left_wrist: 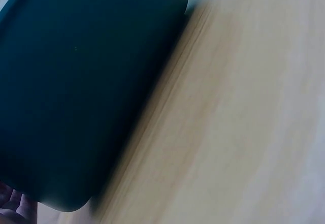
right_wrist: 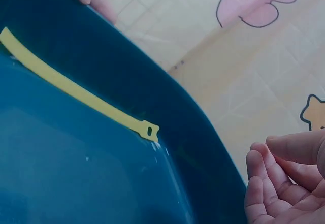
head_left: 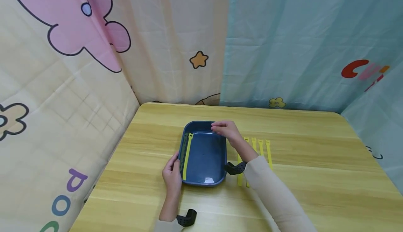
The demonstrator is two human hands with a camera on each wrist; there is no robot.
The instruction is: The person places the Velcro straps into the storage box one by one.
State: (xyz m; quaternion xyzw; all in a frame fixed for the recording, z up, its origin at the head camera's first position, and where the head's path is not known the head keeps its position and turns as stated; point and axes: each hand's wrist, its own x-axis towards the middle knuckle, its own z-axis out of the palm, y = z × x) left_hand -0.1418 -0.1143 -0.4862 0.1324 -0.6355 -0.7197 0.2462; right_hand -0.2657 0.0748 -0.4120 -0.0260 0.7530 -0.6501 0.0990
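Note:
A dark blue rectangular tray (head_left: 206, 158) is in the middle of the head view. One yellow strap-like cable tie (head_left: 188, 156), with a slotted head (right_wrist: 149, 131), lies inside along its left wall. My left hand (head_left: 172, 176) grips the tray's left side, thumb at the rim. The left wrist view shows the tray's dark underside (left_wrist: 86, 82) above the tabletop, so that side looks raised. My right hand (head_left: 228, 131) is by the tray's far right corner, fingers loosely bent and thumb close to the fingertips (right_wrist: 258, 155). Nothing shows between them; whether they touch the rim is unclear.
Several more yellow cable ties (head_left: 268, 151) lie side by side on the wooden table (head_left: 315, 162) right of the tray, partly hidden under my right forearm. Printed curtains (head_left: 176, 43) hang behind and beside the table.

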